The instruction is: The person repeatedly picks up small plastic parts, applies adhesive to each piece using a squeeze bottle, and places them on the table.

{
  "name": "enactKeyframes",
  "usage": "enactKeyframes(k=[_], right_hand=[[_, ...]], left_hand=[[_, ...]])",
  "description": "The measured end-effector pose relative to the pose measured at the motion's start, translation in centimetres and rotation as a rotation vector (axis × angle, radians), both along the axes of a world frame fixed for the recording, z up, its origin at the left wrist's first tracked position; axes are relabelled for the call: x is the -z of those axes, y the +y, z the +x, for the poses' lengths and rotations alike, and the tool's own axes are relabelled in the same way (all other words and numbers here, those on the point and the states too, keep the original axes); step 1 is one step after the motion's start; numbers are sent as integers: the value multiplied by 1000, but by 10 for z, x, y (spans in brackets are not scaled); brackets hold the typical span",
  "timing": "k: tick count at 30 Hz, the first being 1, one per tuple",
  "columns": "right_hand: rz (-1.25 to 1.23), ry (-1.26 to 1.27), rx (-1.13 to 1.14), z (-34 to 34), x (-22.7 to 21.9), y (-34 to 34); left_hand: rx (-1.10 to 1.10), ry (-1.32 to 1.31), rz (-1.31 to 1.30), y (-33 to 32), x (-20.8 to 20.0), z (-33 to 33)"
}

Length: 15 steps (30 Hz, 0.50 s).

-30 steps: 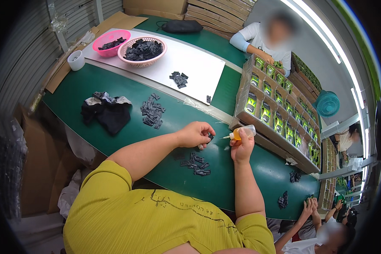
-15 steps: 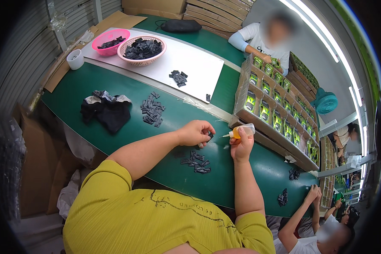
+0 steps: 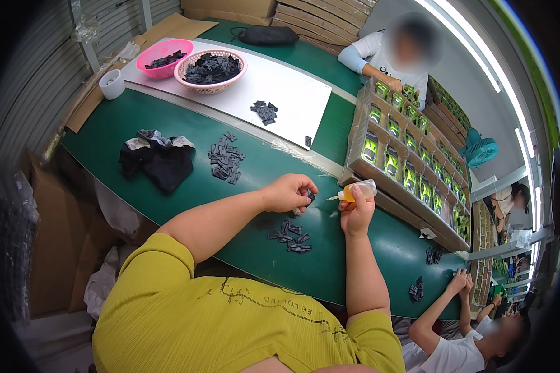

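Note:
Pinched in my left hand [image 3: 290, 193] is a small black plastic part [image 3: 310, 198], mostly covered by the fingers. My right hand [image 3: 357, 212] is closed around a clear squeeze bottle [image 3: 362, 188] of amber liquid, tilted on its side. Its thin needle tip points left at the black part, with a small gap between them. Below my left hand lies a loose pile of black parts [image 3: 289, 237] on the green table [image 3: 255, 155]. Farther left is a second, greyer pile [image 3: 226, 159] of similar pieces.
A pink bowl [image 3: 149, 75] and a pink basket [image 3: 182, 81], both holding black parts, stand on a white board [image 3: 292, 93]. A black cloth [image 3: 165, 168] lies left. A divided carton [image 3: 354, 163] of green-black items borders the right. Co-workers sit across and at right.
My hands stay almost in place. The fingers of my left hand have shifted slightly around the black part. The co-worker at the lower right has moved a little.

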State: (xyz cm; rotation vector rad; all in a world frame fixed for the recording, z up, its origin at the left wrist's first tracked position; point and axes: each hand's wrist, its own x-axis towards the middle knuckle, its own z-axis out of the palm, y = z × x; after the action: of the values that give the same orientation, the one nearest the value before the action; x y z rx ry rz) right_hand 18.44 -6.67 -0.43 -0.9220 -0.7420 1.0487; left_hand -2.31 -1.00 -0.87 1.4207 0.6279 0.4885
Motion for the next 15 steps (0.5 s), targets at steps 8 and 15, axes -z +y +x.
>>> enactKeyframes(k=[8, 15], right_hand=[[-5, -5, -10, 2, 2, 1], [-6, -29, 29, -1, 2, 3]], left_hand=[[-48, -36, -16, 0, 0, 1], [-43, -25, -23, 1, 2, 1]])
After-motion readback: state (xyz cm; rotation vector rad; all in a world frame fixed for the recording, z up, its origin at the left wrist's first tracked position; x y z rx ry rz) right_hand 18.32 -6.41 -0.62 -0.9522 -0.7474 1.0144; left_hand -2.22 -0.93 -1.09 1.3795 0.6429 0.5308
